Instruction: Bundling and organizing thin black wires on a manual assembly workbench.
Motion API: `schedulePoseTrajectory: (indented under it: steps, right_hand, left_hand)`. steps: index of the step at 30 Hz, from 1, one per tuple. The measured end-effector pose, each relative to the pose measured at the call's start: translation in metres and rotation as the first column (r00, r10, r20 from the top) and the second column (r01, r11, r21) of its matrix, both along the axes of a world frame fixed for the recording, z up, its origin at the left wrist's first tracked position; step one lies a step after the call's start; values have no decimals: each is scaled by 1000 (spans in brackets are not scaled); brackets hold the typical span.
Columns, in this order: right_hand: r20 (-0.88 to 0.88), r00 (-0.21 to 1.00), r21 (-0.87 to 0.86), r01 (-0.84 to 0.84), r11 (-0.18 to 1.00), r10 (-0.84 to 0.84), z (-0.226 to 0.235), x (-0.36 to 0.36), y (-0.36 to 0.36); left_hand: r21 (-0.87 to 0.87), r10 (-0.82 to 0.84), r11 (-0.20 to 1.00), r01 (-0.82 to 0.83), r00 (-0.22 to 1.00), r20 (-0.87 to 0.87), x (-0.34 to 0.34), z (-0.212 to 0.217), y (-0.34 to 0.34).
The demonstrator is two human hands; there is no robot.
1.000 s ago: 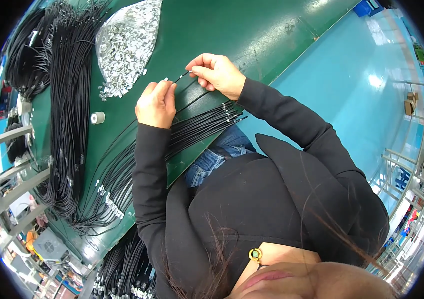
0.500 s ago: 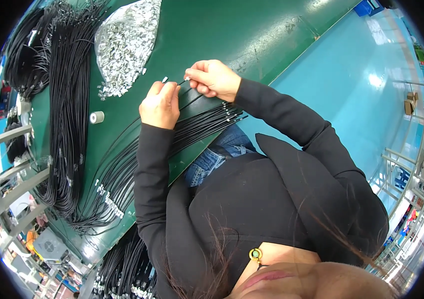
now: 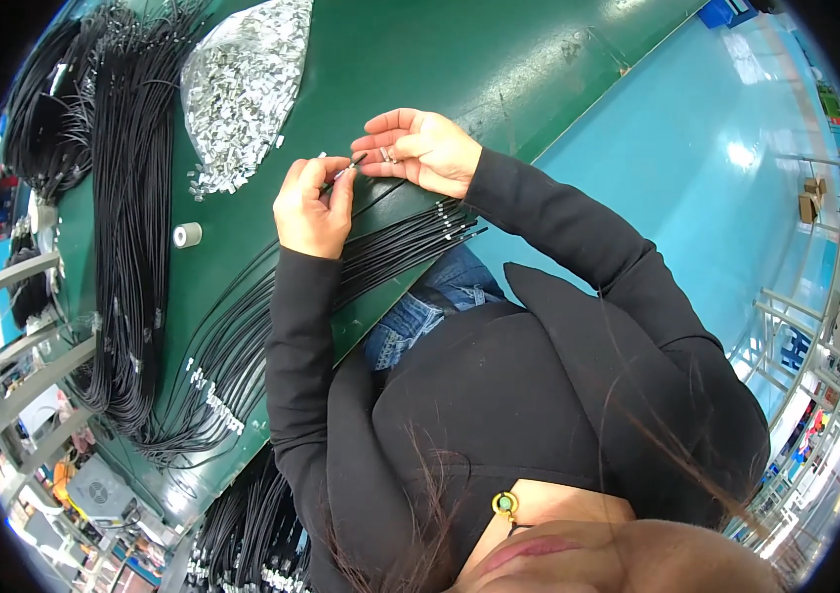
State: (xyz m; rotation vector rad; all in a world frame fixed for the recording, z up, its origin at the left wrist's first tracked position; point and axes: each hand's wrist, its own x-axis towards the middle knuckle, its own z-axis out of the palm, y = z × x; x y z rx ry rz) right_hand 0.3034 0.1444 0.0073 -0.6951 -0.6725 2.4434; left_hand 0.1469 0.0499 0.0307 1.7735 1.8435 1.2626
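My left hand (image 3: 311,212) pinches a thin black cable (image 3: 359,159) between thumb and fingertips, its tip poking out toward my right hand. Small pale pieces show beside those fingertips. My right hand (image 3: 425,153) faces it with fingers stretched out and apart; something small and silvery lies against the fingers, too small to name. Below both hands, a row of black cables (image 3: 380,259) runs along the table edge, with white tags or sleeves near the ends. Beyond my left hand lies a clear plastic bag (image 3: 247,84) full of small silvery-white pieces, some spilled at its mouth.
On the green table (image 3: 420,59), a small white roll (image 3: 187,235) stands left of my left hand. Thick bundles of black cables (image 3: 128,217) lie farther left. More cables (image 3: 247,529) hang below the table's near edge. A metal frame (image 3: 25,381) borders the left side.
My right hand has let go of the cable end and spread its fingers. My left hand still pinches the cable, whose tip now points up and to the right.
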Motion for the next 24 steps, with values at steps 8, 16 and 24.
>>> schedulePoseTrajectory:
  steps: [8, 16, 24]
  right_hand:
    - [-37, 999, 15, 37, 999, -37, -3, -10, -3]
    - [-87, 992, -51, 88, 995, -92, -5, -17, -15]
    - [-14, 995, 16, 101, 995, -100, -1, -11, -15]
  left_hand:
    - [-2, -30, 1000, 30, 995, -97, 5, 2, -2]
    - [-12, 64, 998, -66, 986, -154, 7, 1, -3]
    - [45, 82, 996, -76, 986, -143, 4, -1, -3]
